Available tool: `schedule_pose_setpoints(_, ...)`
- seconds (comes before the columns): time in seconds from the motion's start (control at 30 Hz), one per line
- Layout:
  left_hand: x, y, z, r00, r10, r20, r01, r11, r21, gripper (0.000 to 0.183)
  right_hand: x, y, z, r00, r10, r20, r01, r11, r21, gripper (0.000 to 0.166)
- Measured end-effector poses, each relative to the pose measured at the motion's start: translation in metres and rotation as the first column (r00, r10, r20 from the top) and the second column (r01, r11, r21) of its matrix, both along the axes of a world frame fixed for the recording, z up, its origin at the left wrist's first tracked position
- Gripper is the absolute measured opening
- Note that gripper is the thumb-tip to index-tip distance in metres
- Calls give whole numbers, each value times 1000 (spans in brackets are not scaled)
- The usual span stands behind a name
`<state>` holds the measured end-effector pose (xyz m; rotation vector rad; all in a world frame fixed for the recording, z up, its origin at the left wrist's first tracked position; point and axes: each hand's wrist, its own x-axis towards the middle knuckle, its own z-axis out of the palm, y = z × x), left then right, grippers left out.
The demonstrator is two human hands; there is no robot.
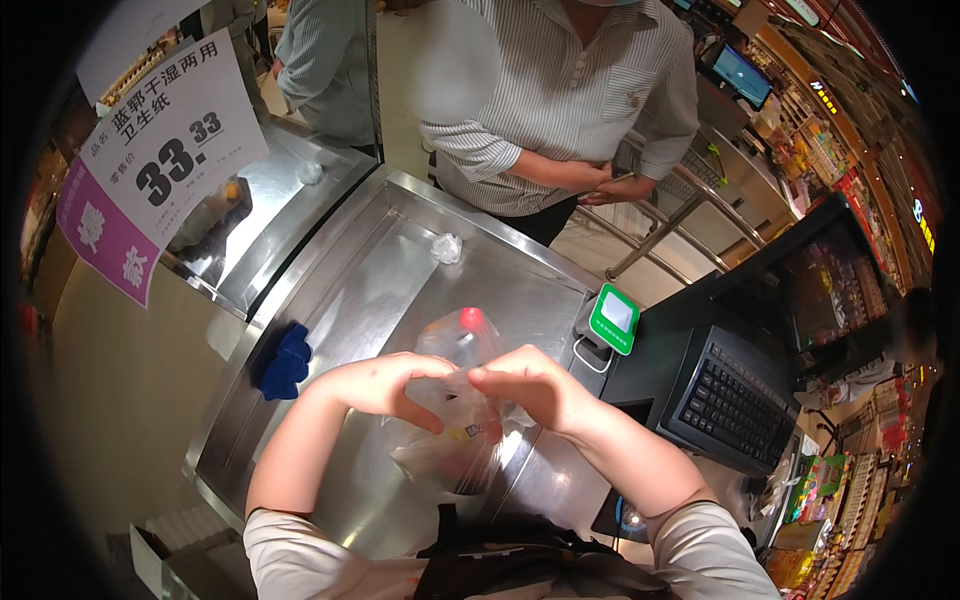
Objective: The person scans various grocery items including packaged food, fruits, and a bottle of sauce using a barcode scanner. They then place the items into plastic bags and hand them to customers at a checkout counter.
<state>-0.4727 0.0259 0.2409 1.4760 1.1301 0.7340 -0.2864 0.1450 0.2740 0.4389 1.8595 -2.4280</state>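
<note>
A clear plastic bag (450, 457) sits before me on the steel checkout counter (352, 307). A bottle with a red cap (471, 319) shows at its far side, partly blurred by the film. Other contents are hard to make out through the plastic. My left hand (382, 382) curls around the bag's upper part from the left, its thumb spread from the fingers. From the right, my right hand (529, 386) pinches gathered film between thumb and fingers. The two hands nearly meet above the bag.
A crumpled clear plastic ball (447, 248) and a dark blue cloth (286, 363) lie on the counter. At the right stand a green-framed payment scanner (615, 319), a keyboard (735, 401) and a monitor (817, 277). A person in a striped shirt (555, 112) stands across. A price sign (161, 161) hangs left.
</note>
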Motion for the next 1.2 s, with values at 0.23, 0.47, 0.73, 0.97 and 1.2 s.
schedule_pose_setpoints(0.23, -21, 44, -44, 993, 117, 5, -117, 993, 4, 35, -31, 60, -21, 997, -73, 3, 72, 987, 140, 45)
schedule_pose_setpoints(0.47, -41, 93, -86, 960, 117, 255, -100, 992, -78, 23, -37, 108, -47, 995, -95, 9, 90, 969, 228, 46)
schedule_pose_setpoints(0.73, -103, 100, -71, 890, 306, 337, -231, 941, -247, 25, -71, 113, -91, 992, -114, -50, 123, 967, 224, 41)
schedule_pose_setpoints(0.97, -140, 91, -87, 654, 658, 373, -642, 744, -186, 20, -130, 104, -111, 978, -178, -110, 209, 862, 461, 37)
schedule_pose_setpoints(1.2, -162, 89, -102, 637, 736, 229, -708, 676, -204, 20, -158, 94, -156, 966, -251, -52, 251, 881, 401, 36)
